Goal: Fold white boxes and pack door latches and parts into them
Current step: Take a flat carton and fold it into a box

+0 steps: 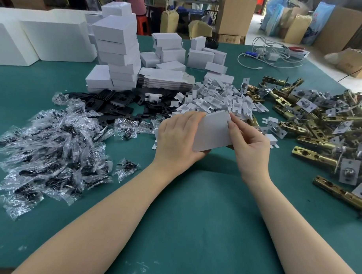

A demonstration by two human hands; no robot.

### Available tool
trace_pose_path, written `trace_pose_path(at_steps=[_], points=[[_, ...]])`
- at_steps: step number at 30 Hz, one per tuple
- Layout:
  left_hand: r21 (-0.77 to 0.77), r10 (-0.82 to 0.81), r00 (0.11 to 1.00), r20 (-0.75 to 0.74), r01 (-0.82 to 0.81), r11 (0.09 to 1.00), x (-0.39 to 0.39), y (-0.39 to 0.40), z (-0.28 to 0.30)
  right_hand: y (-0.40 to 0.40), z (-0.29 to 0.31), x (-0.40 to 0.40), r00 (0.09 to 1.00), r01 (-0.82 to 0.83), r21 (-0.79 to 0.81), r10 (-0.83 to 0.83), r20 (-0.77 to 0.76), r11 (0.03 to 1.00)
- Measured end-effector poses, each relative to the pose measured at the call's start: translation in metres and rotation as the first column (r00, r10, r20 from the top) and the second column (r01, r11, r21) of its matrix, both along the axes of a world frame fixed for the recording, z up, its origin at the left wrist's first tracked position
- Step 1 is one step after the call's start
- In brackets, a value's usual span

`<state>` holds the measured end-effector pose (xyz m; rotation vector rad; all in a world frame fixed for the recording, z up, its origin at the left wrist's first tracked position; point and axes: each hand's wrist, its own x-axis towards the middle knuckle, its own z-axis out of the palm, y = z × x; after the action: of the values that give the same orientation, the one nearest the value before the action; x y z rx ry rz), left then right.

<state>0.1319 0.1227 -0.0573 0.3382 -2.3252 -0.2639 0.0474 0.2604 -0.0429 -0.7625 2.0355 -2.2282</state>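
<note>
You hold a white box just above the green table, at the middle of the work area, its broad face tilted toward you. Your left hand wraps the box's left end, fingers curled over the top edge and thumb tucked beneath its lower corner. Your right hand grips the right end, its fingertips pinching the upper right corner. Both forearms reach in from the near edge and converge on the box, wrists raised off the cloth.

Just behind the box lies a heap of white cardboard inserts, with black strike plates spread to their left. Clear bags of black screws sprawl across the table's left side, one bag lying apart near your left forearm. Brass door latches, many wearing white card sleeves, pile up on the right. A stack of flat box blanks sits behind the plates, beside a tower of folded white boxes. White cables tangle at the far right corner, and brown cartons stand beyond the table.
</note>
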Motion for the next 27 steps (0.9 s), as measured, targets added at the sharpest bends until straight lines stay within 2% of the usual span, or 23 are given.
trace_pose_path(at_steps=[12,14,18,24,27], points=[[0.146,-0.006,1.0,0.015,0.004,0.989,0.0,-0.003,0.002,-0.005,-0.006,0.005,0.974,-0.198,0.198,0.215,-0.068,0.96],[0.189,-0.009,1.0,0.01,0.007,0.982,-0.001,-0.001,0.002,-0.007,-0.007,0.008,0.983,-0.145,0.173,0.161,-0.085,0.974],[0.311,-0.012,0.999,-0.033,0.022,0.95,-0.003,0.005,0.001,-0.008,-0.008,0.013,0.996,-0.007,0.009,0.007,-0.087,1.0],[0.319,-0.004,1.0,-0.008,0.006,0.948,-0.005,0.009,0.0,-0.008,-0.014,0.01,0.986,0.111,-0.012,-0.111,-0.126,0.994],[0.3,0.016,1.0,-0.007,-0.013,0.954,-0.004,0.009,0.0,-0.008,-0.014,0.009,0.991,0.092,0.022,-0.089,-0.104,0.996]])
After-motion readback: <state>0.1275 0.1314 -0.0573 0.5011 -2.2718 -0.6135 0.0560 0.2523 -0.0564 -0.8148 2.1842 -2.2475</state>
